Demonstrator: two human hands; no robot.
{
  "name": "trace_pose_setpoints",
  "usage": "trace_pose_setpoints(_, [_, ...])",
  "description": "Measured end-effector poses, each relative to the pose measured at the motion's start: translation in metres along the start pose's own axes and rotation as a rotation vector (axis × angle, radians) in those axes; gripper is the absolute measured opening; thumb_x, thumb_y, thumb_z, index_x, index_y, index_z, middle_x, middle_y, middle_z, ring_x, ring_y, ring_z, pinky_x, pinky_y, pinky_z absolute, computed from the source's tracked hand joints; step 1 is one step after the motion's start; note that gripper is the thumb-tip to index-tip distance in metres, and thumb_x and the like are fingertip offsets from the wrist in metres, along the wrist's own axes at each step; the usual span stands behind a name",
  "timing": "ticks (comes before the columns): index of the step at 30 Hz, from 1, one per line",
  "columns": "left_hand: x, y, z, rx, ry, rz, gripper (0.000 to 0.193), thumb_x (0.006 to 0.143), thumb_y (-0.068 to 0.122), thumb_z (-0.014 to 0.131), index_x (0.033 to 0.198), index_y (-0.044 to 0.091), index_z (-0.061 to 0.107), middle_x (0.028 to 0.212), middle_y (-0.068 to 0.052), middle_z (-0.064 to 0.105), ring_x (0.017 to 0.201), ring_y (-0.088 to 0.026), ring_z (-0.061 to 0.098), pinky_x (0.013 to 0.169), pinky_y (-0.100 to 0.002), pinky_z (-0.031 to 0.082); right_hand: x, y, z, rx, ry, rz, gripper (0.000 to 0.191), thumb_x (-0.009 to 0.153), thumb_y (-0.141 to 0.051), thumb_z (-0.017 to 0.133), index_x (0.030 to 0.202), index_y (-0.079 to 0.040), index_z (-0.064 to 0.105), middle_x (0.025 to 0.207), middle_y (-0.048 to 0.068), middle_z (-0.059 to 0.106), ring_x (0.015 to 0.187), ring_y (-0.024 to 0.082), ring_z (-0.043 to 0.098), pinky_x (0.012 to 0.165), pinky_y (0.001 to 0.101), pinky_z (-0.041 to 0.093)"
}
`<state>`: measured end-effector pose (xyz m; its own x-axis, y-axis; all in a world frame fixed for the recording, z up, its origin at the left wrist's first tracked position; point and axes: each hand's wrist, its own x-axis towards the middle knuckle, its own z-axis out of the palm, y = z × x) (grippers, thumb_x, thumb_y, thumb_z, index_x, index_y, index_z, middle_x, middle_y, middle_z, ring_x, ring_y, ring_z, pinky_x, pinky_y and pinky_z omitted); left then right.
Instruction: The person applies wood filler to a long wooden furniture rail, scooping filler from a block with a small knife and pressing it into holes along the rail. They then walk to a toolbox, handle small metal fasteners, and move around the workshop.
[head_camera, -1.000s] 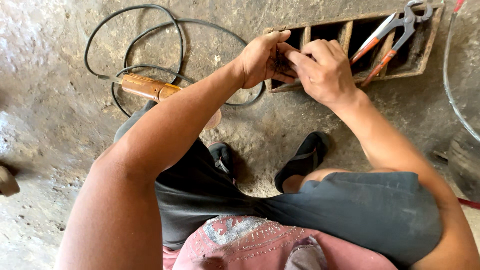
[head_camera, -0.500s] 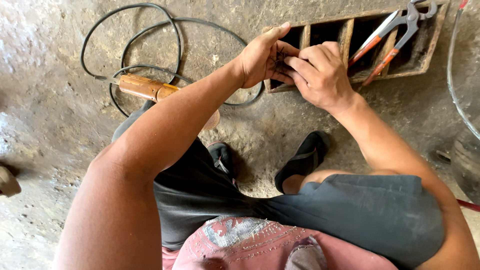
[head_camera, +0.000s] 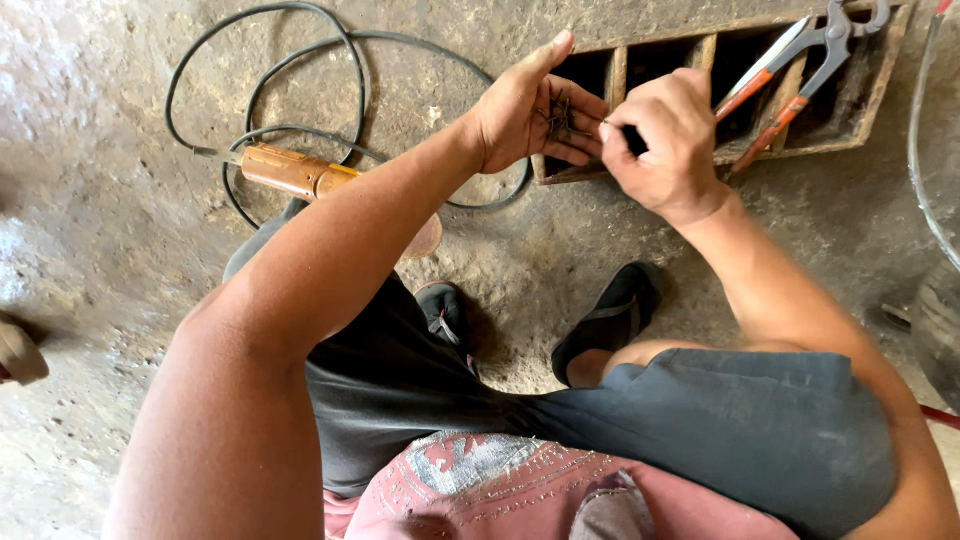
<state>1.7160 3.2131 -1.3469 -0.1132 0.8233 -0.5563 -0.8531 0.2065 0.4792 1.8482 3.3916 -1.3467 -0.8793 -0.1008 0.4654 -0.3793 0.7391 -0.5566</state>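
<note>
A: Rough concrete floor (head_camera: 120, 200), divided wooden tray (head_camera: 860, 110). Where are the nails?

B: I see small dark nails (head_camera: 560, 118) lying in my cupped left hand (head_camera: 530, 115); my right hand (head_camera: 665, 140) pinches narrow just beside them, above the tray. Pincers (head_camera: 800, 70) rest nearby.

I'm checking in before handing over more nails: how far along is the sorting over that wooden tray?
Done: a small bunch of dark nails already lies in the open left hand. In hand: the right hand pinches at that bunch over the compartmented wooden tray. Left: the red-handled pincers rest untouched across the tray; the tray's contents cannot be made out.
</note>
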Motion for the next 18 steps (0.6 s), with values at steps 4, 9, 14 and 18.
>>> trace_pose_setpoints(4, [-0.001,0.002,-0.006,-0.021,0.013,0.054,0.088,0.092,0.073,0.040,0.120,-0.006,0.069,0.104,-0.017,0.075,0.101,-0.030,0.075,0.095,-0.047,0.062,-0.003,0.002,-0.005,0.043,-0.064,-0.037,0.015,0.095,-0.003,0.083,0.096,-0.006,0.068,0.092,0.007,0.063,0.088,0.023,0.058,0.089,0.0402,0.043])
trace_pose_setpoints(9, [0.000,-0.002,-0.008,-0.019,0.033,0.042,0.070,0.103,0.057,0.036,0.116,-0.005,0.067,0.105,-0.018,0.075,0.102,-0.033,0.075,0.093,-0.048,0.062,-0.006,0.004,-0.002,0.155,0.005,0.057,0.012,0.100,0.003,0.079,0.096,-0.005,0.072,0.095,0.008,0.070,0.092,0.024,0.065,0.084,0.0358,0.047])
trace_pose_setpoints(14, [-0.002,0.006,-0.010,-0.060,0.057,0.033,0.056,0.106,0.045,0.035,0.109,-0.003,0.065,0.101,-0.021,0.075,0.097,-0.037,0.076,0.087,-0.049,0.062,-0.004,0.012,-0.006,0.076,0.011,0.207,0.006,0.097,0.000,0.073,0.101,-0.002,0.069,0.102,0.010,0.068,0.093,0.027,0.065,0.090,0.0401,0.049])
trace_pose_setpoints(18, [-0.005,0.009,-0.011,-0.045,0.128,0.056,0.053,0.106,0.041,0.037,0.114,-0.003,0.066,0.108,-0.019,0.076,0.101,-0.032,0.077,0.091,-0.047,0.064,0.000,0.007,-0.003,-0.025,-0.072,0.076,0.014,0.090,-0.004,0.077,0.104,-0.001,0.072,0.103,0.011,0.065,0.097,0.030,0.062,0.095,0.0450,0.045])
